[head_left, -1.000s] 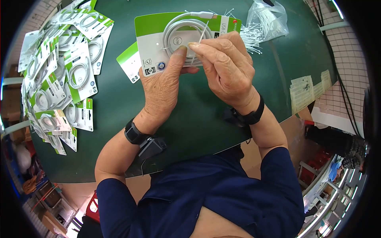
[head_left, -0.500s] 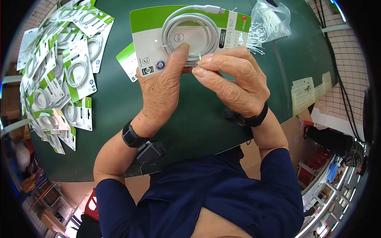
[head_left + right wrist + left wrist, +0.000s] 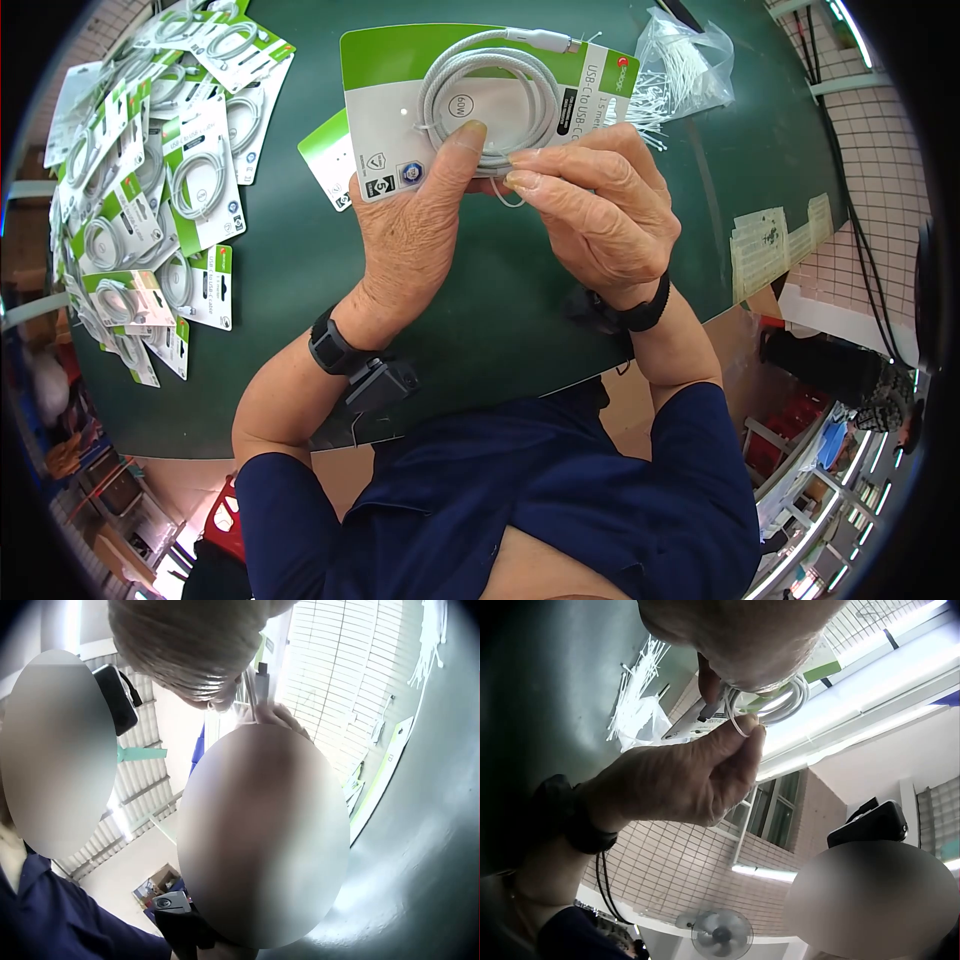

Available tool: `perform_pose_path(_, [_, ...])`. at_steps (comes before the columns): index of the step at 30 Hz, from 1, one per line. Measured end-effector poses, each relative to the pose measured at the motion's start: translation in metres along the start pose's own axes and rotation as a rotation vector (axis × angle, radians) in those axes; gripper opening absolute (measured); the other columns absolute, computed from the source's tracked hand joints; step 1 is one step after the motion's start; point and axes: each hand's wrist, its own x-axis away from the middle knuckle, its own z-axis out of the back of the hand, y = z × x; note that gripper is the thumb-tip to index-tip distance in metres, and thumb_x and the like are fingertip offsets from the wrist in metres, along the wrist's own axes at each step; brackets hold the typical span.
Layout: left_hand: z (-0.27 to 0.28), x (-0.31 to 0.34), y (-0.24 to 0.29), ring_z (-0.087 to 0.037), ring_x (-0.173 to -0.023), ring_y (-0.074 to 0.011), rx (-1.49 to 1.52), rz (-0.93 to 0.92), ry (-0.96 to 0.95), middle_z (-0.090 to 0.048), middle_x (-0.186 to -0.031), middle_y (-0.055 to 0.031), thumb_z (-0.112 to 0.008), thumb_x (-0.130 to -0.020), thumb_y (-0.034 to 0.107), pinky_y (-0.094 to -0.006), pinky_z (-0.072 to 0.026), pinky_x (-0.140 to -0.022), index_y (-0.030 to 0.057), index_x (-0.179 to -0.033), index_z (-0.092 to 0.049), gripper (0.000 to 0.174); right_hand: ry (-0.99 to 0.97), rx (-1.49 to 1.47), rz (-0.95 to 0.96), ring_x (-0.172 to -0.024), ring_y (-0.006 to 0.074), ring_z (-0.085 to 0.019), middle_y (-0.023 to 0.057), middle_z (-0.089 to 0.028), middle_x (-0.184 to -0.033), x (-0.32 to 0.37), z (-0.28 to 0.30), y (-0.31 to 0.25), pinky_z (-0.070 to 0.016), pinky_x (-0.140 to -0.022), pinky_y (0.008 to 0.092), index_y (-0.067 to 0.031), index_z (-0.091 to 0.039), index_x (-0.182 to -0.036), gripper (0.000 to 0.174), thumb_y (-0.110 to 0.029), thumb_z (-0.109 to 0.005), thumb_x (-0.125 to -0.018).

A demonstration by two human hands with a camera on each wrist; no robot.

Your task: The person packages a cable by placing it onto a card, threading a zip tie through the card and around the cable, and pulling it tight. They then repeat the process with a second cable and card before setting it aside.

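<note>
My left hand [image 3: 412, 235] grips the lower edge of a green-and-white packaging card [image 3: 385, 115], thumb in front over the coil. On the card lies a coiled white USB-C cable [image 3: 432, 92], its plug end [image 3: 540, 40] at the top. My right hand [image 3: 612, 205] has thumb and forefinger pinched at the coil's lower right side, on a thin white cable tie [image 3: 510, 203] that curves below the fingertips. In the left wrist view the coil [image 3: 795, 701] shows between both hands, with the right thumb and finger meeting at its edge.
Packed cable cards [image 3: 195, 190] lie heaped at the table's left side. Another card [image 3: 325, 160] lies partly under the held one. Loose white cable ties [image 3: 650, 105] and a clear plastic bag [image 3: 700, 65] of them lie at the back right. Paper sheets [image 3: 760, 240] are stuck near the right edge.
The right hand has moved from over the coil's middle down to its lower right side. The tie, earlier straight across the coil, now curves below it. The card has shifted slightly.
</note>
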Motion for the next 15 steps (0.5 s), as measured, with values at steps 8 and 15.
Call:
perform_pose_path(8, [-0.0024,0.0003,-0.0014,-0.074,-0.076,-0.017,0.025,-0.03,-0.013,-0.075,-0.1,-0.0119,-0.074,-0.099,0.008,-0.03,-0.0636,-0.065,-0.0062,-0.118,-0.068,0.025,-0.005,0.01,0.004,-0.085,0.0229,-0.07,0.0068,-0.079,-0.102,-0.0002,-0.0007,0.0013,-0.0564,-0.071,0.0306,-0.0106,-0.079,-0.11,0.039,0.004,-0.089,-0.075])
perform_pose_path(15, [-0.0033,0.0009,-0.001,-0.074,-0.076,-0.0169,0.019,-0.033,-0.001,-0.076,-0.099,-0.0123,-0.074,-0.099,0.007,-0.0303,-0.0641,-0.065,-0.0063,-0.119,-0.068,0.025,-0.014,0.003,-0.001,-0.083,0.0227,-0.07,0.0068,-0.079,-0.101,0.0004,-0.0019,0.0029,-0.0551,-0.07,0.0301,-0.0104,-0.079,-0.11,0.039,0.005,-0.088,-0.075])
